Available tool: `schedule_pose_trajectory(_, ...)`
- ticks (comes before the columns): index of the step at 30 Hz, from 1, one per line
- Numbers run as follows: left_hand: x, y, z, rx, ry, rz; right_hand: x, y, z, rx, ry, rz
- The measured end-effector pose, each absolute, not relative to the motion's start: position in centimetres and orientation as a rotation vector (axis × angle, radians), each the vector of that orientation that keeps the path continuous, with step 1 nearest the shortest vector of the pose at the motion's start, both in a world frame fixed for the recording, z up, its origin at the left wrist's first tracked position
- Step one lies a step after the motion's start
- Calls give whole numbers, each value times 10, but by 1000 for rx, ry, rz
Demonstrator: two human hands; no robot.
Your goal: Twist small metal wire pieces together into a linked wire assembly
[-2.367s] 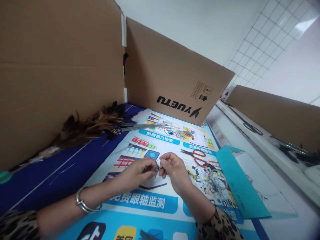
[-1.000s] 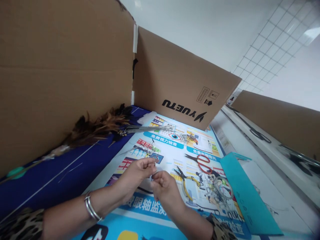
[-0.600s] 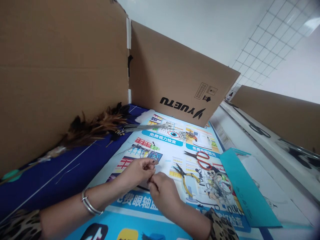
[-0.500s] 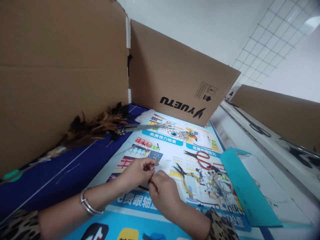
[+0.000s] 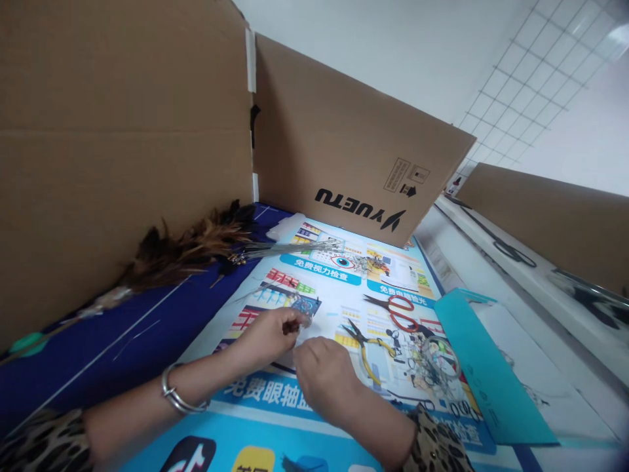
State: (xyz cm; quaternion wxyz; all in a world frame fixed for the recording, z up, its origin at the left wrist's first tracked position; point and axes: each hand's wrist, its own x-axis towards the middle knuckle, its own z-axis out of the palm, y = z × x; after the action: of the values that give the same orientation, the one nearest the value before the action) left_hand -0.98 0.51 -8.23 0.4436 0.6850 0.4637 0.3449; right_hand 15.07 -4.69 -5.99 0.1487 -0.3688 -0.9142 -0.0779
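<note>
Across the upper left of the frame, a tall cardboard screen [image 5: 122, 131] stood beside a second cardboard panel [image 5: 344, 144] with black lettering, walling off the surface. Below them a blue cloth [image 5: 147, 314] covered the left of the surface. A printed poster [image 5: 334, 295] lay over the centre, with a teal folder [image 5: 484, 373] at its right edge. A spray of brown feathers [image 5: 187, 246] lay along the foot of the screen, and a bundle of thin wires [image 5: 295, 249] reached from it onto the poster.

In the lower centre the left hand [image 5: 265, 334], a bracelet [image 5: 179, 393] on its wrist, hovered just above the poster. Its grip was pinched tight on a small metal piece [image 5: 303, 322], too small to identify. The right hand [image 5: 322, 373] sat just beside it, knuckles toward the camera and fingers curled under, so I could not tell whether its grip held anything. Right of the hands lay red-handled scissors [image 5: 400, 313] and yellow-handled pliers [image 5: 368, 347], near but untouched.

Work this fine, in my judgement, called for a firm, steady left pinch close to the fingertips, while the right fingers made short, light motions. Wrists resting low on the poster would have damped any tremor. Too hard a squeeze risked bending or dropping the piece.
</note>
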Motion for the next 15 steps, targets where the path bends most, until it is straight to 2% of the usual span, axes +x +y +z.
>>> schedule_pose_trajectory(6,-14,-2,-60,2054,1212,588,153,-45,-51,-786,-2772,-509)
schedule_pose_trajectory(11,-16,0,-57,2002,1172,649,155,-44,-53,-821,-2705,-574)
schedule_pose_trajectory(15,-16,4,-64,1806,1120,694,157,-42,-56,-858,-2624,-495)
